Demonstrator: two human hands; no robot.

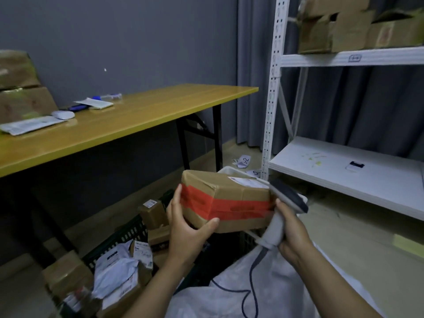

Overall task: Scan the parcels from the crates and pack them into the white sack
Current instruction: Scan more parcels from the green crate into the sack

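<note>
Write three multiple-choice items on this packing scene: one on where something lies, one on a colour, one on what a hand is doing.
1. Where does the computer mouse lie?
A. on the yellow table
B. inside a drawer
C. on a chair

2. What colour is the tape round the cardboard box in the left hand?
A. blue
B. red
C. green

3. What is the right hand doing?
A. hanging open
B. gripping the barcode scanner
C. curled, holding nothing

Answers: 1 A, it rests on the tabletop; 2 B, a red band wraps the box; 3 B, its fingers curl round the scanner's handle.
</note>
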